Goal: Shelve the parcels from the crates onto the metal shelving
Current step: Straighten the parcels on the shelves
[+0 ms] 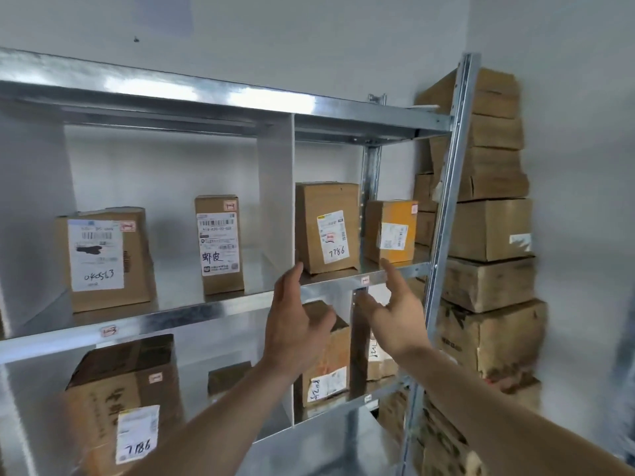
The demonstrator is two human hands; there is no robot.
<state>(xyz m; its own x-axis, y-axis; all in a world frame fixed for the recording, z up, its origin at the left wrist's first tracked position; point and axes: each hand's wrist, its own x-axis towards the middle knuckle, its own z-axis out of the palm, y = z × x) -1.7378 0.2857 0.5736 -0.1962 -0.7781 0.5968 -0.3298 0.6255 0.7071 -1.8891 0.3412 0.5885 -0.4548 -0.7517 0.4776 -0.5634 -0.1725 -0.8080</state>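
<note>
From the head camera, the metal shelving (220,309) fills the frame, with white dividers splitting its tiers into bays. Four parcels stand on the middle tier. At nine o'clock sits a wide carton (106,259) with a label marked 040563; toward the centre stands a narrow upright carton (220,243) with a barcode label. Right of the divider a taller carton (328,226) bears 7186, and just beside it at three o'clock stands an orange-fronted box (391,231).

On the tier below, three more parcels show: a big carton (127,396) at seven o'clock, also marked 7186, a small dark box (228,376) farther back, and a labelled carton (326,365) partly hidden behind the hands. Something more lies right of it, too covered to name.

Both hands are raised in front of the middle shelf edge and carry nothing. The left hand (297,324) has its fingers loosely bent, the thumb pointing up. The right hand (395,314) is spread, its fingers fairly straight.

At three o'clock, outside the upright post, a stack of cardboard boxes (488,231) rises along the wall, its count blurred.
</note>
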